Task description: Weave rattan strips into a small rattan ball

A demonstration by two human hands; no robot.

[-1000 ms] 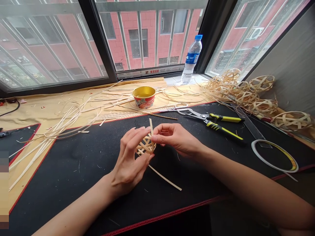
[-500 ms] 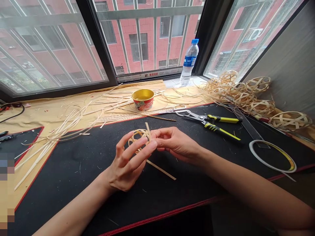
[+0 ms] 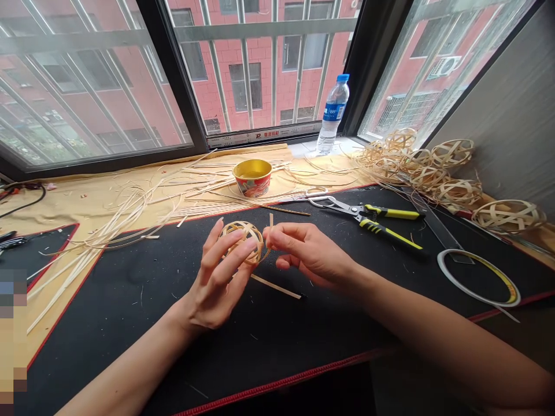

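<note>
Hands (image 3: 214, 283) (image 3: 310, 254) wider open around woven bamboo ball (image 3: 243, 242)

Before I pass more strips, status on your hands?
Left hand on round woven cane ball, right hand at its upright pale strip. Flat strip below on black mat. Yellow-handled cutters off right.

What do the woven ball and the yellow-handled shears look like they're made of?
The woven ball looks like flat strips of bamboo or rattan, pale and unvarnished, going by the matte, fibrous bands. The shears seem to be steel, from the glint, with yellow-and-black plastic or rubber grips.
</note>
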